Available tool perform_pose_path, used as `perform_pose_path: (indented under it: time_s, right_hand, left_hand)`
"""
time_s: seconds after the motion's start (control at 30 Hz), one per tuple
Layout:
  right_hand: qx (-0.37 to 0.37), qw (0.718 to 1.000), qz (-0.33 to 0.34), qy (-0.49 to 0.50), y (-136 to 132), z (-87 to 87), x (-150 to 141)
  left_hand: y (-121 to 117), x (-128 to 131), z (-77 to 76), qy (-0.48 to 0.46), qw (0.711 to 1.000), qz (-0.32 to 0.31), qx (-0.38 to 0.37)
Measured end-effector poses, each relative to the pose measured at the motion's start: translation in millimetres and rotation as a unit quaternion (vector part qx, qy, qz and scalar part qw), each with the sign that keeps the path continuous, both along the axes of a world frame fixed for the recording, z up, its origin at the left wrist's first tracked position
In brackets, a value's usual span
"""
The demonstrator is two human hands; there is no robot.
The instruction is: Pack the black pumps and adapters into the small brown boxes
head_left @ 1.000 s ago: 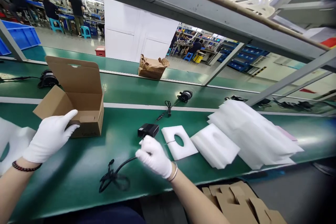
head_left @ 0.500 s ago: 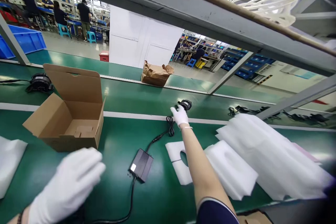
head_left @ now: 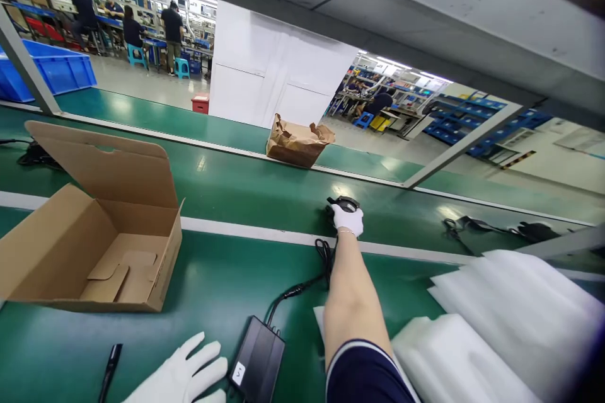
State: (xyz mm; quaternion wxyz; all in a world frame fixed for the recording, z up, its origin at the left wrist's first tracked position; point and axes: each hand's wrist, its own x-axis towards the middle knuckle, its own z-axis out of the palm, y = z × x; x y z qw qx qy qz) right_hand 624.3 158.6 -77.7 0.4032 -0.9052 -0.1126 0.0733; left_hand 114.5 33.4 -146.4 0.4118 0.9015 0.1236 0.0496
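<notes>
Bench: green conveyor bench [head_left: 212,283], open cardboard box [head_left: 94,252] at left.
Adapter: black power adapter [head_left: 258,359] lying near the bottom edge, black cable [head_left: 302,286] trailing forward.
Right: gloved right hand [head_left: 347,220] on round black unit [head_left: 345,203], grip unclear.
Left: gloved left hand [head_left: 182,371] just beside adapter, fingers spread apart, empty.

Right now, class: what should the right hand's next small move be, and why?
Probably close the right hand around the round black unit and draw it nearer: the hand touches it, and it sits beyond the coiled black cable.
</notes>
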Motion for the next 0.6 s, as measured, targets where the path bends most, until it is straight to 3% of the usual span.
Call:
perform_pose_path:
  time_s: [0.07,0.13,0.2,0.27,0.37,0.47,0.53,0.6]
  right_hand:
    - [0.056,0.997,0.051,0.025,-14,12.1,-10]
    - [0.119,0.985,0.116,0.049,-30,27.1,-29]
    - [0.209,0.952,0.204,0.093,-50,44.4,-58]
    - [0.303,0.896,0.288,0.151,-73,63.0,-100]
    - [0.379,0.804,0.403,0.216,-116,86.1,-182]
    - [0.361,0.709,0.547,0.261,-160,91.5,-272]
    - [0.309,0.683,0.612,0.251,-184,84.4,-324]
    - [0.230,0.687,0.660,0.198,-201,73.9,-357]
  left_hand:
    - [-5,-11,7.0,-0.005,1.000,0.012,-0.009]
    - [-10,-20,18.8,0.006,0.997,0.070,-0.036]
    - [-15,-24,36.2,0.006,0.984,0.156,-0.089]
    - [-19,-23,60.1,-0.040,0.958,0.224,-0.173]
    - [-27,-19,101.8,-0.216,0.870,0.256,-0.361]
    - [-43,-21,129.8,-0.339,0.756,0.228,-0.512]
    - [-58,-30,131.7,-0.340,0.705,0.275,-0.558]
    - [-75,-46,120.7,-0.312,0.649,0.360,-0.593]
